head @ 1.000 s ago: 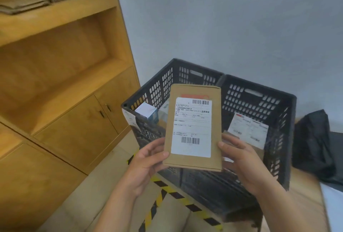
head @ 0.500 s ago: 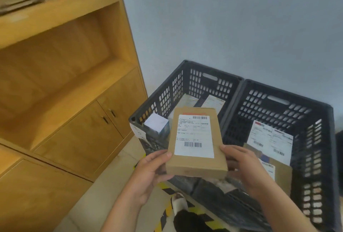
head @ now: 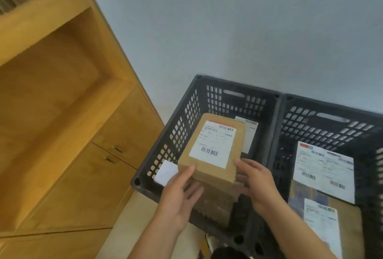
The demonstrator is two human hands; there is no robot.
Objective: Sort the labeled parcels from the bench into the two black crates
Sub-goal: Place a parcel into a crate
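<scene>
- Both hands are holding a brown parcel point(head: 211, 151) in the lower middle of the frame, with its label facing up.
- The parcel is hanging inside the rim of the left crate point(head: 186, 122). I cannot tell whether its underside is touching anything there.
- The left hand point(head: 178, 198) is pinching the parcel's near left corner, thumb on top and fingers underneath.
- The right hand point(head: 259, 186) is gripping the near right corner, thumb on the top face and fingers wrapping the side.
- A white box point(head: 165, 172) is lying in the left crate's near left corner, partly hidden by the left hand.
- Another label point(head: 249, 132) is showing just behind the parcel's right edge.
- The right crate point(head: 310, 128) is standing against the left crate, at the right of the frame.
- White labels point(head: 323, 167) and a brown packet point(head: 350, 229) are lying flat inside it.
- A wooden cabinet point(head: 83, 155) is filling the left of the frame, and a grey wall point(head: 228, 30) the upper right.
</scene>
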